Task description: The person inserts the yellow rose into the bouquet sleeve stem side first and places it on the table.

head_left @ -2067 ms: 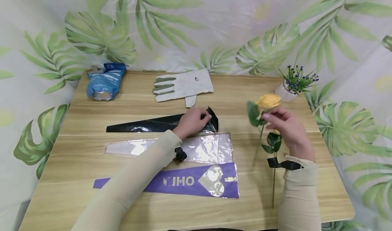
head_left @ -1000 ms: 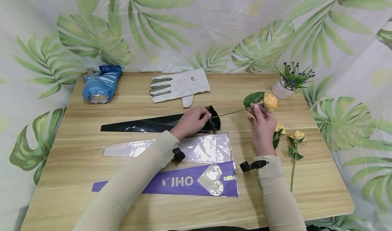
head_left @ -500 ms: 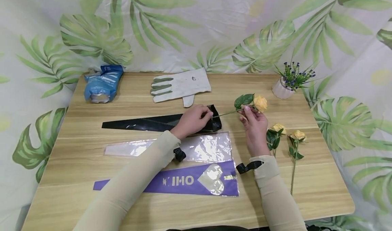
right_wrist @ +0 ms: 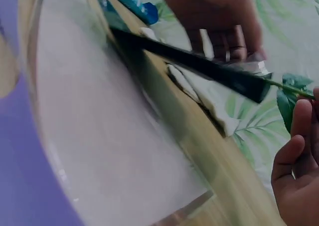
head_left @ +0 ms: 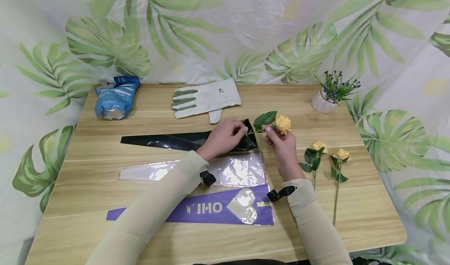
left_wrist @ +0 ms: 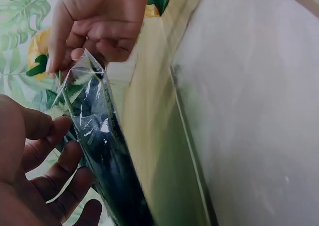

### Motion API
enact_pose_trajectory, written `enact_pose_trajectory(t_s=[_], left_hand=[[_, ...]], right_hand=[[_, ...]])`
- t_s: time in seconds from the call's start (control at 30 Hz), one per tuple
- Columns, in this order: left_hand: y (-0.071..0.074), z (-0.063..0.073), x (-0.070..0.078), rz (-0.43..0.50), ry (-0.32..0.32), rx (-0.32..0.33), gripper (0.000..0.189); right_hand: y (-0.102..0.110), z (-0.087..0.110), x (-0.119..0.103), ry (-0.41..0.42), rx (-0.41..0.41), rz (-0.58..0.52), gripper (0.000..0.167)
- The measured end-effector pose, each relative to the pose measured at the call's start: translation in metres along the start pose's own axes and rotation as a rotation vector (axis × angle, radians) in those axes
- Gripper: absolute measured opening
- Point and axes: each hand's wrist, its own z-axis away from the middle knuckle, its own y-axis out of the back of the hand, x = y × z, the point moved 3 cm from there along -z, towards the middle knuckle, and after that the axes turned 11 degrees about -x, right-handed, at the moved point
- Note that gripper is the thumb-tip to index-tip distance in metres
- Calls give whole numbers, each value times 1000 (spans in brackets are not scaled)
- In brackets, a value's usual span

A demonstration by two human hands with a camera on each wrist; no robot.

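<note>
My left hand (head_left: 224, 138) pinches the mouth of a black flower sleeve (head_left: 165, 140), which has a clear plastic front (left_wrist: 92, 96). Between thumb and fingers, my right hand (head_left: 284, 151) holds a yellow artificial rose (head_left: 283, 123) by its stem, just below the bloom. The rose lies nearly level with its head to the right; a green leaf (head_left: 264, 119) sits beside the bloom. Its stem runs leftward into the sleeve's mouth, and the lower part is hidden by the sleeve and my left hand. In the right wrist view, the sleeve (right_wrist: 199, 64) appears raised at its mouth.
Nearer me lie a clear sleeve (head_left: 242, 169) and a purple sleeve (head_left: 175, 214) with a heart window. Two more yellow roses (head_left: 319, 147) lie at the right. Along the back are a blue packet (head_left: 117, 99), a work glove (head_left: 214, 97) and a potted plant (head_left: 325, 101).
My right hand picked up the rose at the right, turned it level and moved it left, sliding the stem deeper into the black sleeve. My left hand stays at the sleeve's mouth.
</note>
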Motion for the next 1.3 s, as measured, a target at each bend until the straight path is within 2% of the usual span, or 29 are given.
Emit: enact_pose_trajectory(t_s=[0.1, 0.23, 0.47, 0.6, 0.7, 0.87, 0.93, 1.03, 1.13, 1.3], left_hand=[[1, 1, 4, 4, -16, 20, 27], [2, 1, 7, 7, -25, 39, 27], [3, 2, 10, -9, -22, 62, 28], [4, 2, 12, -11, -22, 64, 29], [5, 3, 12, 5, -13, 65, 29], [6, 3, 11, 20, -4, 65, 28], [7, 4, 12, 16, -8, 66, 28], [8, 5, 16, -6, -18, 78, 27], [8, 7, 20, -41, -34, 88, 28], [7, 9, 25, -61, -38, 89, 29]], right_hand=[[-3, 1, 2, 0, -25, 73, 38], [-6, 2, 4, 14, -38, 117, 45], [-8, 1, 8, 2, -64, 188, 32], [-9, 3, 8, -23, -64, 211, 33], [-9, 5, 6, -14, -117, 184, 41], [-10, 8, 3, 45, -275, 56, 62], [-10, 8, 3, 53, -322, 25, 63], [-10, 10, 3, 13, -347, 58, 56], [-13, 11, 3, -35, -358, 137, 58], [-16, 12, 3, -35, -360, 170, 62]])
